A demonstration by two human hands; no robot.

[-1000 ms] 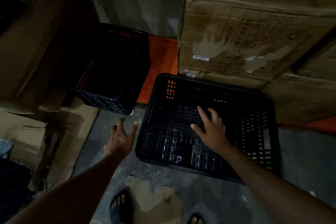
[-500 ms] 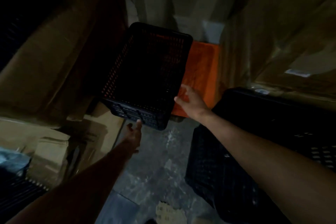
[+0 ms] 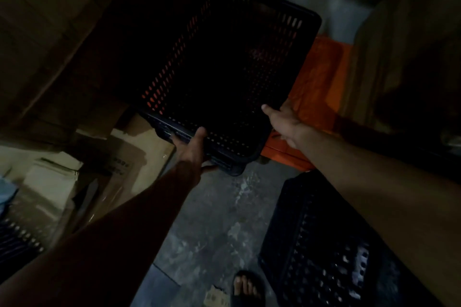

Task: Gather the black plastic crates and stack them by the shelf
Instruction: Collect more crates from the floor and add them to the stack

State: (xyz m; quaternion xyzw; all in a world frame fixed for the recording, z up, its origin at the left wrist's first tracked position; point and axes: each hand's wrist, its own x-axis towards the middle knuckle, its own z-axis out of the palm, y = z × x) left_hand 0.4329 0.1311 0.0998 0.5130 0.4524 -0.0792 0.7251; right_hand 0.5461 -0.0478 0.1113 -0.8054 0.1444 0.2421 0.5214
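Left hand [image 3: 192, 147] grips the near rim of the tilted crate [image 3: 224, 77], thumb lying over the top edge and fingers curled underneath. Right hand [image 3: 284, 122] presses against the crate's right near corner, thumb pointing along the rim; whether its fingers wrap the wall is hidden, so I cannot tell if it truly clasps it.

This crate is black plastic, rectangular with rounded corners, its walls and base pierced by rows of small slots. Orange shows through the slots on its left wall and far right corner. It is tipped, open side facing the camera, far end higher than the near end.

Right of the crate and partly behind it lies an orange surface [image 3: 321, 82]. Below and right of the crate, on the grey floor [image 3: 212, 219], sits a second black crate [image 3: 319, 244] with a perforated base. Left of the held crate are cardboard boxes [image 3: 129, 147]. A foot in a sandal [image 3: 247, 286] stands on the floor below it.
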